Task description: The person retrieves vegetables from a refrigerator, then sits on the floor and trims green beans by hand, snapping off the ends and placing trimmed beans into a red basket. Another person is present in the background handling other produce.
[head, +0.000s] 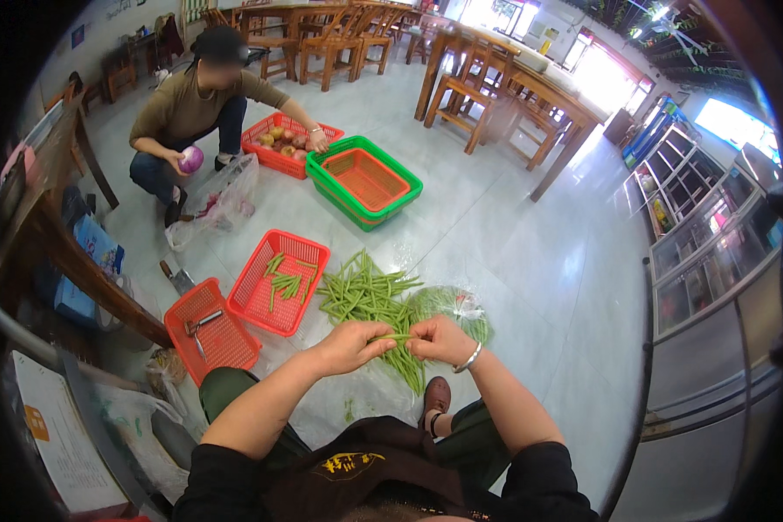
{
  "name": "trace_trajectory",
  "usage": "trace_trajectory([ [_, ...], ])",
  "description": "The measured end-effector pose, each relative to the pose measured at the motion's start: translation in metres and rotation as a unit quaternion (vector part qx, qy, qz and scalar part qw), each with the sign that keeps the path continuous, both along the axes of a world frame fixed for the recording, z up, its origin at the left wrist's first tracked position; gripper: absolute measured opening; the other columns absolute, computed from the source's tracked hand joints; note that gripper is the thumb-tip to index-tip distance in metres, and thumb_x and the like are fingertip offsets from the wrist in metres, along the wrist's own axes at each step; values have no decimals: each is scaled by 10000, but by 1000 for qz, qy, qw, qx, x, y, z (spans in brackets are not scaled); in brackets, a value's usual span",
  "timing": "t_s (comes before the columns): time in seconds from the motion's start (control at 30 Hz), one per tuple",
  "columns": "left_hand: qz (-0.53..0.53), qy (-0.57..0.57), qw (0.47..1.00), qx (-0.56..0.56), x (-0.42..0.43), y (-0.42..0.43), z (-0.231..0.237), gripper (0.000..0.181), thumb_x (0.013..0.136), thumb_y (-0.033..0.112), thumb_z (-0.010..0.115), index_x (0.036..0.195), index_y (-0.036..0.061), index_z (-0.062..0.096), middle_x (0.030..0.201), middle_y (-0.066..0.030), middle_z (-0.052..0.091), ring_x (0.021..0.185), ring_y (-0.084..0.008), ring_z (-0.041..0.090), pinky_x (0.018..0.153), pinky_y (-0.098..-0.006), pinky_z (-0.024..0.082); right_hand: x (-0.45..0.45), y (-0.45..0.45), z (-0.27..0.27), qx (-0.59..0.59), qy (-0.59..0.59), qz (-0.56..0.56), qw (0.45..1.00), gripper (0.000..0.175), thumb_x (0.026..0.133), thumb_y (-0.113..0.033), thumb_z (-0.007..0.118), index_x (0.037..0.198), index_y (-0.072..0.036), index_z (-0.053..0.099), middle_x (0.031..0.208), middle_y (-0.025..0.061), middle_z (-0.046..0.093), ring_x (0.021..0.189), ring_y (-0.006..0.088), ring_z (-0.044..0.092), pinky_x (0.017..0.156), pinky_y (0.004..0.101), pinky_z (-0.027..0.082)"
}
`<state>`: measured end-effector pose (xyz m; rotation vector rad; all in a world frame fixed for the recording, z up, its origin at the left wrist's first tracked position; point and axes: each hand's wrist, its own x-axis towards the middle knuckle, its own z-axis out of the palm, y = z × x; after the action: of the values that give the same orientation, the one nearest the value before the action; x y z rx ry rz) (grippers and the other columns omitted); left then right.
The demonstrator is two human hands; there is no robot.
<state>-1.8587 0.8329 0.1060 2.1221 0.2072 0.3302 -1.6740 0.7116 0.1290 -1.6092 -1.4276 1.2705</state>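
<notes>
Between my two hands a green bean [399, 337] is stretched above the floor. My left hand [355, 346] pinches one end of it, and my right hand [441, 340] grips the other. Below and beyond my hands a heap of long green beans [362, 287] lies on a clear plastic sheet [372, 391]. A tied clear bag of green vegetables [453, 310] rests just past my right hand. Left of the heap, a red plastic basket [245, 300] holds several short lengths of bean [287, 285].
Another red basket [222, 349] contains a peeler [203, 322]; a cleaver [179, 279] lies behind it. A crouching person [189, 111] holds a purple onion [191, 159] and reaches toward nested green baskets [365, 218] beside a red basket of onions [287, 171]. A wooden chair [81, 274] stands left, glass-doored cabinets [711, 241] right.
</notes>
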Motion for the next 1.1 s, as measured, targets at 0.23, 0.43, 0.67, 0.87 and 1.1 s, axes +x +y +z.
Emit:
trace_trajectory([
  [0.23,25,84,994,70,2,16,-18,288,864,323,516,815,40,542,728,-165,579,704,-358,566,597,-435,429,-6,10,-39,168,-268,-3,949,214,817,-251,555,741,-55,598,633,75,594,551,242,565,518,351,440],
  [0.43,30,111,971,207,3,17,-25,257,837,305,538,786,54,530,730,-139,588,709,-349,572,607,-452,438,-16,16,-32,99,-324,51,940,263,854,-319,485,818,-69,557,723,129,586,719,323,576,622,422,448],
  [0.67,-5,44,971,233,1,20,-23,186,800,240,586,811,58,550,754,-116,586,735,-329,568,615,-423,445,-8,29,-57,60,-204,119,970,308,891,-337,418,793,-81,558,713,120,584,679,321,561,622,415,436],
  [0.87,36,24,989,144,-5,27,-15,178,837,207,566,872,33,555,720,-156,553,693,-323,556,605,-385,430,-19,29,-54,194,-154,3,969,274,892,-283,441,746,-73,539,670,103,559,636,278,552,581,365,424],
  [1.1,128,-33,964,-231,10,14,-35,241,919,258,471,826,41,521,645,-31,503,580,-156,490,528,-291,396,-16,47,-22,244,166,-329,897,287,906,-258,460,682,-78,468,599,-15,436,512,91,381,469,233,321],
])
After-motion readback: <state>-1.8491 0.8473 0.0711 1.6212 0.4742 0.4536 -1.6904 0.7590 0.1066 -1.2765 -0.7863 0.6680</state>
